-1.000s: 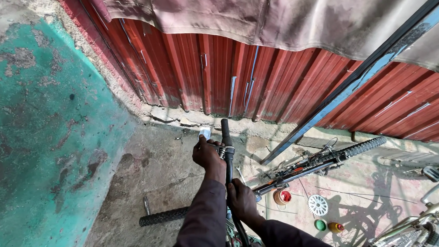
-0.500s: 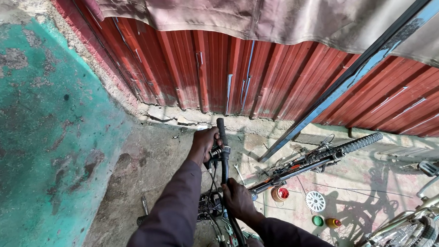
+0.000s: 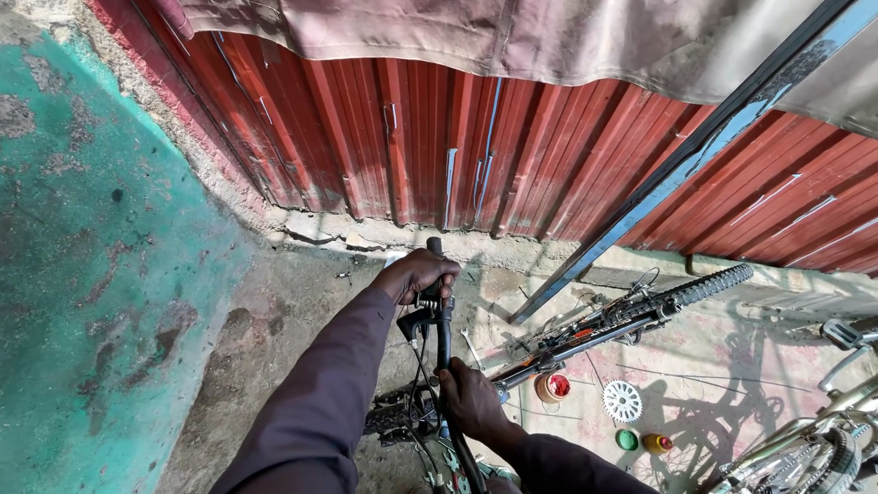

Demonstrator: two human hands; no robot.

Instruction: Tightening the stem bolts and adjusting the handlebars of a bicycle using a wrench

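Looks like the handlebar [image 3: 443, 357] is getting set straight here, left hand [image 3: 418, 275] clamping its far grip and right hand [image 3: 470, 403] wrapping the bar nearer the stem, probably needing an even twist above the concrete floor [image 3: 265, 356].

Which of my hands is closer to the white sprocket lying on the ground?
Right. The right hand grips the handlebar low down, just left of the white sprocket. The left hand holds the bar's far end, farther away.
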